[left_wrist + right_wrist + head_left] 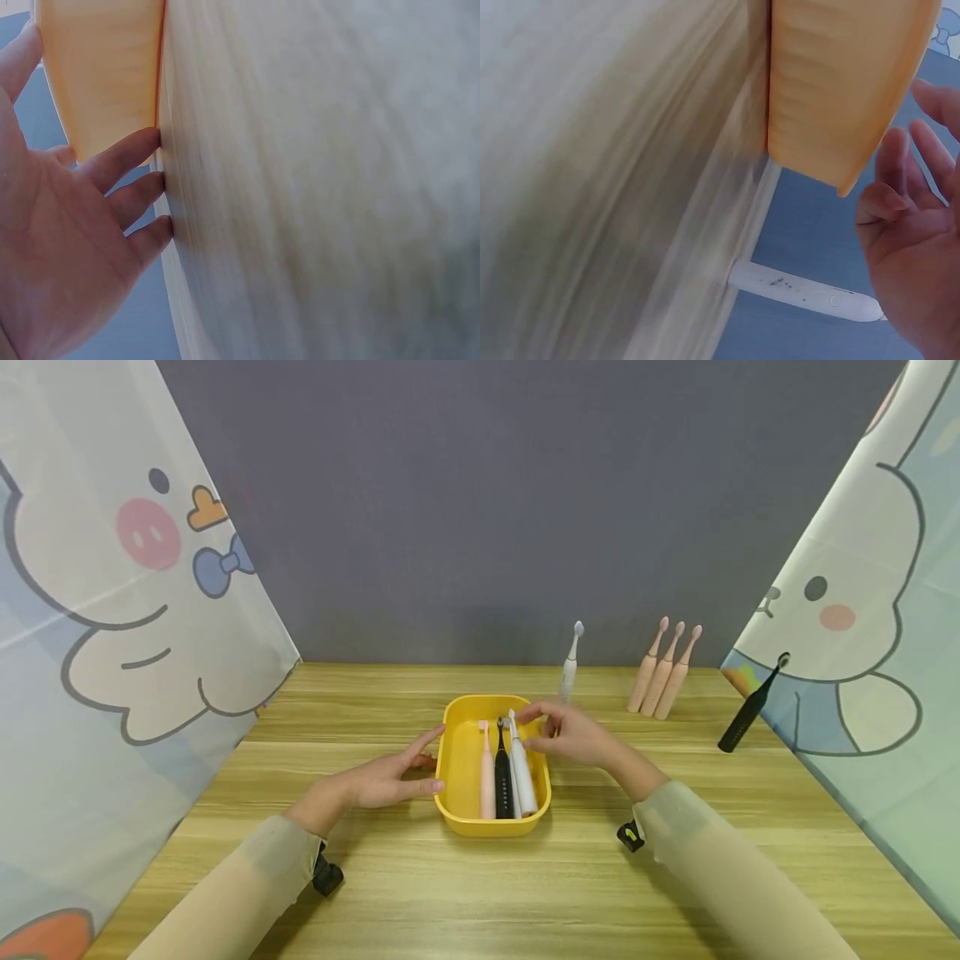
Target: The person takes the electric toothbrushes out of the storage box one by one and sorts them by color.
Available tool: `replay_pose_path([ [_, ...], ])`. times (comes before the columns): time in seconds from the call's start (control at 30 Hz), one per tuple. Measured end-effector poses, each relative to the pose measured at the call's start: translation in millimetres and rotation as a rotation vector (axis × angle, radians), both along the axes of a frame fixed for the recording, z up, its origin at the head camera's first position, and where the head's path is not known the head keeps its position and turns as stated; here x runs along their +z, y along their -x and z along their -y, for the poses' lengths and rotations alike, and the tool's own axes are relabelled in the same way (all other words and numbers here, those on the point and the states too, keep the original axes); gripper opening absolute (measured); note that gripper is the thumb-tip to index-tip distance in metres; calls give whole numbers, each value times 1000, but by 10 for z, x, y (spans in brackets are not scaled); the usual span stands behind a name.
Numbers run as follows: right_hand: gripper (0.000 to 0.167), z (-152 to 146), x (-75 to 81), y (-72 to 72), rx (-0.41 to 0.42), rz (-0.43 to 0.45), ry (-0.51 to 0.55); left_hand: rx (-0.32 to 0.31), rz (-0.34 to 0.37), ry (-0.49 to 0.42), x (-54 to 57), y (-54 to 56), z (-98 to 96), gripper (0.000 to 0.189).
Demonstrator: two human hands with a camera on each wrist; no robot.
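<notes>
From my remote seat I see the yellow bin [491,828] on the table [450,902], between both hands, its longer side running away from the wearer. Inside, a pink toothbrush [487,785], a black toothbrush [503,785] and a white toothbrush [523,777] lie side by side in its right half, heads toward the far end, handles toward the wearer; the white one slants, its head to the left of its base. The left hand [386,779] has its fingers spread against the bin's left side. The right hand [572,735] is at the right rim, fingers loosely bent and apart, index near the white brush's head; I see nothing clasped in it. Only my head view shows the bin's contents and, at right, three upright pink toothbrushes [660,681]. My left wrist view adds the palm and fingertips low beside the bin's wall; my right adds the round button on the upright white toothbrush [806,292].
</notes>
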State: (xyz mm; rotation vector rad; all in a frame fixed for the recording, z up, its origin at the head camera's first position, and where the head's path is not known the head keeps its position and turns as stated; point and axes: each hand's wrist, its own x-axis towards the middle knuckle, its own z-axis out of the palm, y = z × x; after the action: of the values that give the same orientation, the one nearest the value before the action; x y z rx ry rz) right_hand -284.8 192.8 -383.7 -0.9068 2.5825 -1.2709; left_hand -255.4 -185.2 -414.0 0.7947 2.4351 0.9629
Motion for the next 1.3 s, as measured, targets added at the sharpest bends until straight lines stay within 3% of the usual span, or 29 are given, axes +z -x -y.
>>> replay_pose_path([
  [0.27,42,21,19,40,73,-16,-170,-2,-6,1,-24,15,8,100],
  [0.57,39,152,-19,20,82,-42,-286,6,-5,4,-24,13,6,100],
  [1.1,55,181,-74,19,26,-42,-249,-1,6,-14,-21,10,-3,99],
  [1.3,52,131,-44,43,5,-37,-214,5,-9,1,-27,7,-6,100],
])
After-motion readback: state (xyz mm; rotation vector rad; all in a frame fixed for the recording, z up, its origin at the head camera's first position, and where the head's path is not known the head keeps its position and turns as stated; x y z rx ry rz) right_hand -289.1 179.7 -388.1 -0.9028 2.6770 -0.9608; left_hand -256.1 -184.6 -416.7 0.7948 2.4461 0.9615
